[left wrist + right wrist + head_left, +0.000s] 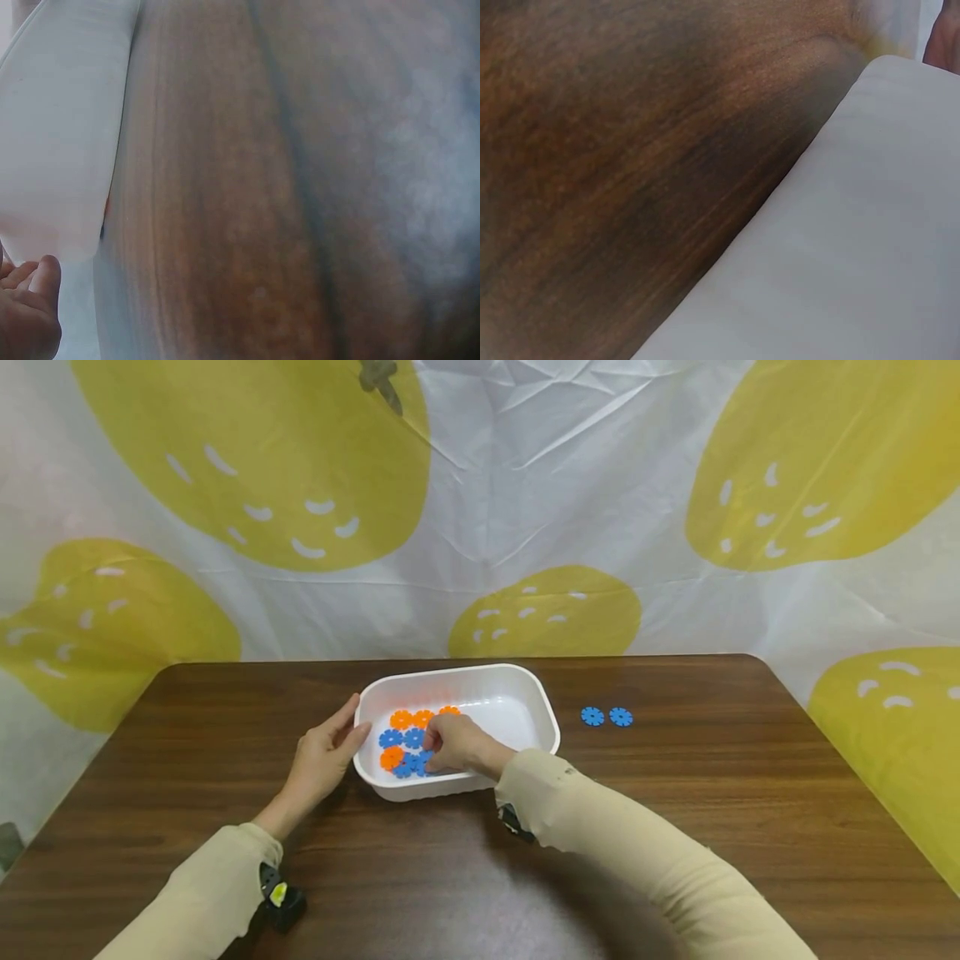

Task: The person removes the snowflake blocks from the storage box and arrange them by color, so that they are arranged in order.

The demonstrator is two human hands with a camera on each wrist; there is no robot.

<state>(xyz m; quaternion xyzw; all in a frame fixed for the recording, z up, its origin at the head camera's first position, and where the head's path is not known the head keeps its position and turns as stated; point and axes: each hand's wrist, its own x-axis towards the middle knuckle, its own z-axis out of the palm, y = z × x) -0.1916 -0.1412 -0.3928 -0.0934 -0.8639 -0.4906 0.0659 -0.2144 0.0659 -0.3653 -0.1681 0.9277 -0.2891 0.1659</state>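
A white plastic tub [525, 727] stands on the table, holding several notched building discs. My left hand [318, 764] grips its left end, the thumb over the rim and the fingers outside; that thumb also shows in the left wrist view beside the tub wall [60, 150]. My right hand [461, 745] reaches into the tub, thumb and fingers curled around the right side of a cluster of blue discs [405, 765]. Whether they pinch a disc is hidden. Orange discs [401, 719] lie behind, and another orange disc [392, 758] sits left of the cluster.
Two blue discs [607, 717] lie side by side on the brown wooden table [675, 793], right of the tub. Behind the table's far edge hangs a white cloth [555, 510] with a yellow fruit print. The tub's outer wall [832, 247] fills much of the right wrist view.
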